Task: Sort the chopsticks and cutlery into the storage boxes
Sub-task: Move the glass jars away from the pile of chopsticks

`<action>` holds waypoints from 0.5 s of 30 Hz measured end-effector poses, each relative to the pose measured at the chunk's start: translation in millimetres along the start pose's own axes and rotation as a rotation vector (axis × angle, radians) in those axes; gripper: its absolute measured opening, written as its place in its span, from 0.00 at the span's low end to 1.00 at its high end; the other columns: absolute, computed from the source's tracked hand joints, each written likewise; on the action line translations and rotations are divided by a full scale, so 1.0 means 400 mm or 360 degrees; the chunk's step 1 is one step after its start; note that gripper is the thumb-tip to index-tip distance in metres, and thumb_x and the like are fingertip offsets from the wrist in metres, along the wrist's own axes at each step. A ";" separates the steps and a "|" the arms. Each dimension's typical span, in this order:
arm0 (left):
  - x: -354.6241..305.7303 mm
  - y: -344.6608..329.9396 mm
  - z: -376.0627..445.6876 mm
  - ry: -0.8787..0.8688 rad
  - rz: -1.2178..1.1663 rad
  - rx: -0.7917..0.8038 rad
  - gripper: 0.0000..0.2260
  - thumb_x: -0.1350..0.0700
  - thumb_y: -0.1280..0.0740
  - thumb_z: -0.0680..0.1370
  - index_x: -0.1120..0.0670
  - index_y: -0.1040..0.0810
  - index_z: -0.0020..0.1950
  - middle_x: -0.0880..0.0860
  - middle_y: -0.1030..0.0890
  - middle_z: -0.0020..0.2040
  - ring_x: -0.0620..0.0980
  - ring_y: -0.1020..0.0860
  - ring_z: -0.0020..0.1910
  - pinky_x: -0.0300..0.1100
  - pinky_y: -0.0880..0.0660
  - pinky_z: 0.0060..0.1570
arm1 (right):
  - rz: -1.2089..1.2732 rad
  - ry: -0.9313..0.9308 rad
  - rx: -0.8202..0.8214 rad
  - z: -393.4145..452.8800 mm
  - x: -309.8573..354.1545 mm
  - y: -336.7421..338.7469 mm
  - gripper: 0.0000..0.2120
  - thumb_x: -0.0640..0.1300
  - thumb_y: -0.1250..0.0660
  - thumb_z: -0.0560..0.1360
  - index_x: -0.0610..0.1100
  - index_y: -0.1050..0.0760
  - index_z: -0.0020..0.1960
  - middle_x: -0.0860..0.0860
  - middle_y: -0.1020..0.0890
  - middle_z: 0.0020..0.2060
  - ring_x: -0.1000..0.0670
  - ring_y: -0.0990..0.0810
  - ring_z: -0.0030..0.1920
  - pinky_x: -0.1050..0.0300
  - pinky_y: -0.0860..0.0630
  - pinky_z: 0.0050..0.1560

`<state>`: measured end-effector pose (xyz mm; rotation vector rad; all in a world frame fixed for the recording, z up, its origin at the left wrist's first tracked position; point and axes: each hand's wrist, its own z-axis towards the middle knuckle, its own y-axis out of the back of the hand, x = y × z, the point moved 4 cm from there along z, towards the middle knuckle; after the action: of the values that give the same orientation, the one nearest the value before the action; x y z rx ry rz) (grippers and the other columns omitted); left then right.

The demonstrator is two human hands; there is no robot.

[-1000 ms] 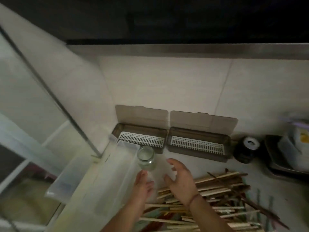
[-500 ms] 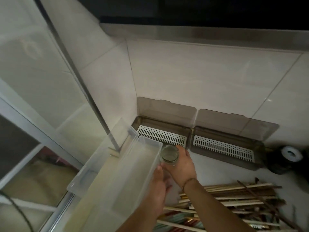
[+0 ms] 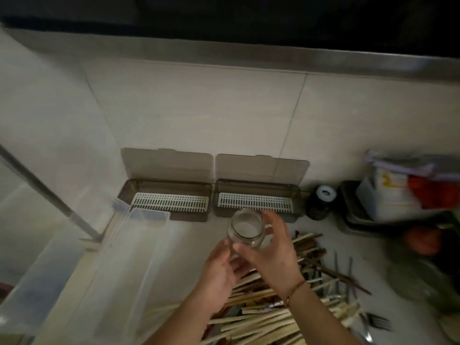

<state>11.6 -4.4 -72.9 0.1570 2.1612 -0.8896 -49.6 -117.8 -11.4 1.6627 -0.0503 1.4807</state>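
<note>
While chopsticks point(image 3: 268, 317) lie mostly crosswise, right hand point(image 3: 271, 255) grips jar point(image 3: 246, 227).

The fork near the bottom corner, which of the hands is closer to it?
Right. The right hand, gripping the glass jar, is on the fork's side of the chopstick pile. The left hand is farther away, under the jar.

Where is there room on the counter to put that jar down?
Bare counter lies between the clear tub, the brown boxes and the chopstick pile. Right of the jar, held by the right hand, it is crowded: chopsticks, forks, a dark tray.
</note>
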 end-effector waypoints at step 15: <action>0.369 -0.525 0.002 0.0194 0.0905 0.0486 0.07 0.54 0.39 0.83 0.50 0.22 0.56 0.57 0.19 0.52 0.52 0.18 0.44 0.43 0.24 0.40 | -0.0136 -0.0691 -0.1053 -0.326 -0.395 0.523 0.38 0.50 0.17 0.56 0.50 0.32 0.60 0.54 0.30 0.52 0.48 0.26 0.56 0.54 0.27 0.53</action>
<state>-168.9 -186.5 -62.5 0.9461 1.9125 -0.8740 -312.8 -243.8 -34.9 1.3718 -0.6298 0.8734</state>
